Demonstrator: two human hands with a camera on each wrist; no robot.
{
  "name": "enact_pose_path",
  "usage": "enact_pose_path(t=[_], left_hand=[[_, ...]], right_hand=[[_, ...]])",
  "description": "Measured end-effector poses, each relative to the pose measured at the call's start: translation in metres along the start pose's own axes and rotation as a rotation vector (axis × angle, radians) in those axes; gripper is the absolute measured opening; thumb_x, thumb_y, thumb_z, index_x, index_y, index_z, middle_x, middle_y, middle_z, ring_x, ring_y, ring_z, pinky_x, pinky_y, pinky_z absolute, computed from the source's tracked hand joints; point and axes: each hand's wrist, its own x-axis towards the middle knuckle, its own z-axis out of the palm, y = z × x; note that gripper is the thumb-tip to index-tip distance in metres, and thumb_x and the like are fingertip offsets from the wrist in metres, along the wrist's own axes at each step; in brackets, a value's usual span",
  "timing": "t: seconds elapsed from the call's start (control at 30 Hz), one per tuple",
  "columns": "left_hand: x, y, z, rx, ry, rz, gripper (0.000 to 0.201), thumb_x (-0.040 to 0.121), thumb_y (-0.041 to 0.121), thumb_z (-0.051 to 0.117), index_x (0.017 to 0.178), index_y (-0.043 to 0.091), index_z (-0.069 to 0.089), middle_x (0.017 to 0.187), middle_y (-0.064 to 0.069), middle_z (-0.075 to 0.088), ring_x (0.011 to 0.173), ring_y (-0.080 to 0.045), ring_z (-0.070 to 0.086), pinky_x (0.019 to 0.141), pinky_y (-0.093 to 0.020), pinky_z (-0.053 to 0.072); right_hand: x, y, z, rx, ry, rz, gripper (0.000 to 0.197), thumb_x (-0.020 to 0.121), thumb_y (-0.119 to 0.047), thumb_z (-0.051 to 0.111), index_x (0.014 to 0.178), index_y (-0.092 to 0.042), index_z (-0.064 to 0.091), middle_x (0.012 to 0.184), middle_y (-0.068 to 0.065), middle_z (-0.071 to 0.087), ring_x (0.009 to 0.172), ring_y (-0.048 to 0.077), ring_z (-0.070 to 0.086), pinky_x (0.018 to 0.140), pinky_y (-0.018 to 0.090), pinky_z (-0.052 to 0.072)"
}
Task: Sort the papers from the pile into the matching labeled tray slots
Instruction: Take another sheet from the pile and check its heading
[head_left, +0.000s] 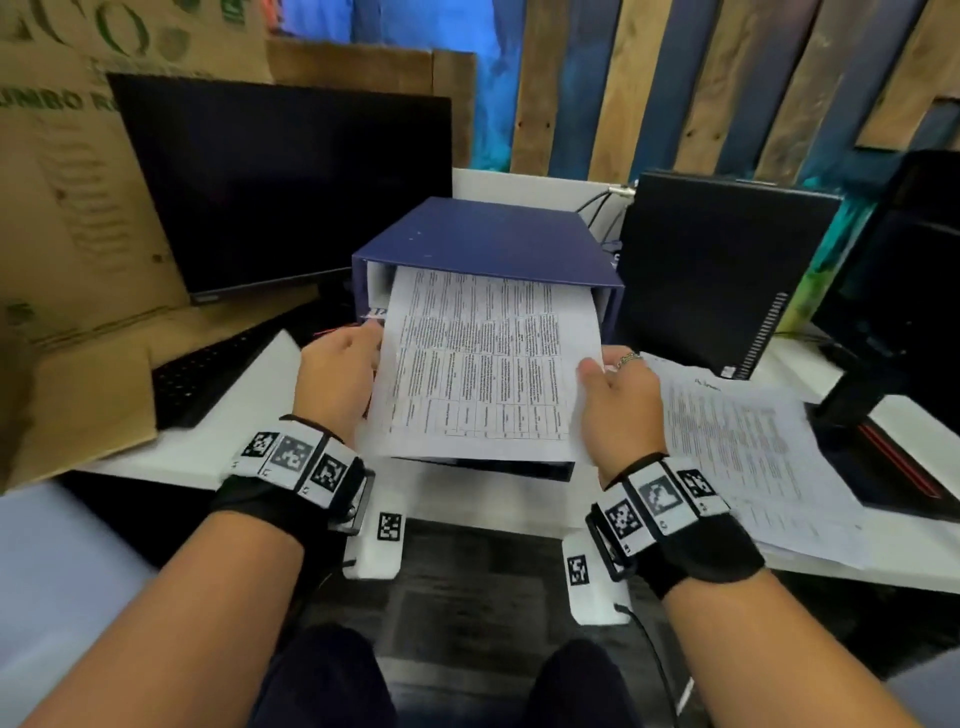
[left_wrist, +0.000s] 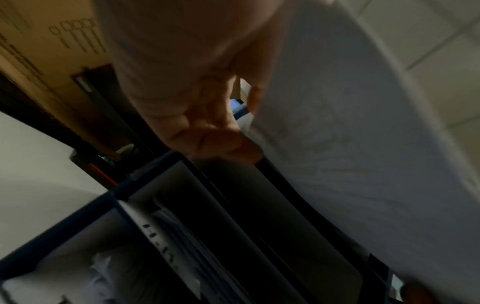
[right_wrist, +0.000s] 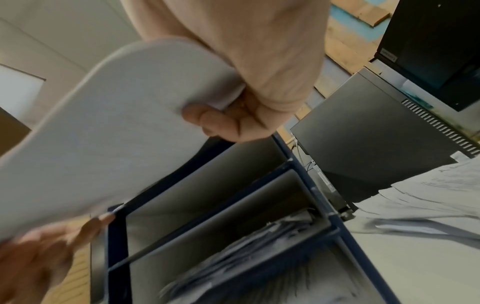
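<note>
Mostly white desk (head_left: 249, 415) (wood-slat wall (head_left: 649, 88) behind), monitor (head_left: 280, 182) left.

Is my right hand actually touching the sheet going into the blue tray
Touching. The right wrist view shows the right hand pinching the sheet's edge between thumb and fingers, above the blue tray.

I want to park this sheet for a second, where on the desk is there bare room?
Bare desk shows between the keyboard and the left hand, in front of the cardboard. The right side is crowded: the paper pile lies from the right hand to the monitor stand, with the PC behind.
</note>
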Motion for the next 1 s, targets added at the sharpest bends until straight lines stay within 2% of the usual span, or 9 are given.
enact_pose_path(t=[0.1, 0.2, 0.27, 0.33, 0.43, 0.53, 0.67, 0.83, 1.0], left_hand=[[-0.014, -0.002, -0.008, -0.085, -0.173, -0.108, 0.027, 0.093, 0.03, 0.057, 0.1, 0.007, 0.067, 0.089, -0.013, 0.073, 0.065, -0.025, 0.069, 0.054, -0.029, 0.051], [-0.019, 0.0, -0.004, -0.121, -0.242, -0.103, 0.014, 0.098, 0.014, 0.053, 0.098, 0.007, 0.065, 0.077, -0.007, 0.07, 0.039, -0.012, 0.042, 0.036, -0.018, 0.03], [-0.007, 0.002, -0.001, -0.143, -0.16, -0.05, 0.019, 0.097, 0.013, 0.052, 0.095, -0.001, 0.064, 0.073, -0.01, 0.065, 0.04, -0.012, 0.035, 0.039, -0.02, 0.027], [0.008, 0.006, 0.006, -0.065, -0.009, 0.069, 0.025, 0.09, 0.017, 0.053, 0.087, -0.006, 0.062, 0.066, -0.011, 0.054, 0.043, -0.017, 0.038, 0.045, -0.026, 0.032], [0.026, 0.018, 0.016, 0.094, 0.212, 0.218, 0.029, 0.084, 0.024, 0.055, 0.071, 0.0, 0.06, 0.06, -0.008, 0.05, 0.051, -0.018, 0.047, 0.05, -0.033, 0.046], [0.029, 0.033, 0.024, 0.213, 0.328, 0.29, 0.038, 0.092, 0.029, 0.057, 0.07, -0.002, 0.062, 0.06, -0.016, 0.059, 0.056, -0.029, 0.058, 0.058, -0.036, 0.052], [0.005, 0.038, 0.021, 0.425, 0.482, 0.431, 0.024, 0.096, 0.043, 0.053, 0.092, 0.022, 0.063, 0.088, 0.005, 0.061, 0.082, -0.014, 0.053, 0.069, -0.028, 0.037], [-0.013, 0.027, 0.036, 0.67, 0.108, 0.864, 0.022, 0.097, 0.03, 0.052, 0.101, 0.024, 0.073, 0.102, 0.008, 0.07, 0.103, -0.021, 0.059, 0.088, -0.036, 0.048], [-0.008, 0.016, 0.062, 1.009, -0.125, 0.832, 0.04, 0.104, 0.029, 0.033, 0.142, 0.02, 0.043, 0.147, 0.003, 0.048, 0.139, -0.026, 0.038, 0.109, -0.049, 0.035]], right_hand=[[0.016, -0.013, 0.005, 0.057, 0.085, 0.039, 0.014, 0.099, -0.017, 0.053, 0.089, -0.017, 0.063, 0.073, -0.009, 0.059, 0.07, 0.011, 0.057, 0.073, 0.035, 0.051], [0.024, -0.024, 0.004, 0.117, 0.092, 0.1, 0.039, 0.093, -0.013, 0.056, 0.055, -0.019, 0.05, 0.05, -0.003, 0.04, 0.051, 0.021, 0.038, 0.058, 0.034, 0.038], [0.023, -0.027, 0.003, 0.14, 0.053, 0.126, 0.025, 0.092, -0.015, 0.061, 0.076, 0.003, 0.068, 0.077, 0.03, 0.058, 0.072, 0.046, 0.053, 0.066, 0.042, 0.048], [0.017, -0.027, 0.0, 0.177, -0.015, 0.181, 0.024, 0.092, -0.013, 0.064, 0.103, 0.008, 0.066, 0.101, 0.033, 0.062, 0.082, 0.047, 0.063, 0.063, 0.034, 0.052], [0.015, -0.029, 0.004, 0.284, -0.018, 0.203, 0.026, 0.092, -0.001, 0.061, 0.116, -0.011, 0.063, 0.095, 0.01, 0.067, 0.052, 0.019, 0.062, 0.047, 0.023, 0.047], [0.023, -0.038, 0.017, 0.279, 0.1, 0.132, 0.017, 0.091, 0.0, 0.061, 0.102, -0.011, 0.069, 0.081, 0.002, 0.07, 0.052, 0.014, 0.065, 0.054, 0.026, 0.052], [0.04, -0.039, 0.03, 0.242, 0.18, 0.099, 0.013, 0.094, -0.005, 0.06, 0.091, -0.01, 0.072, 0.06, -0.003, 0.071, 0.055, 0.01, 0.07, 0.057, 0.026, 0.054], [0.052, -0.034, 0.04, 0.25, 0.153, 0.117, 0.016, 0.094, -0.002, 0.057, 0.099, -0.011, 0.07, 0.074, 0.002, 0.075, 0.057, 0.009, 0.07, 0.062, 0.022, 0.057], [0.05, -0.031, 0.035, 0.114, 0.115, -0.011, 0.012, 0.084, -0.013, 0.062, 0.089, -0.01, 0.072, 0.086, 0.005, 0.074, 0.077, 0.023, 0.072, 0.08, 0.042, 0.061]])
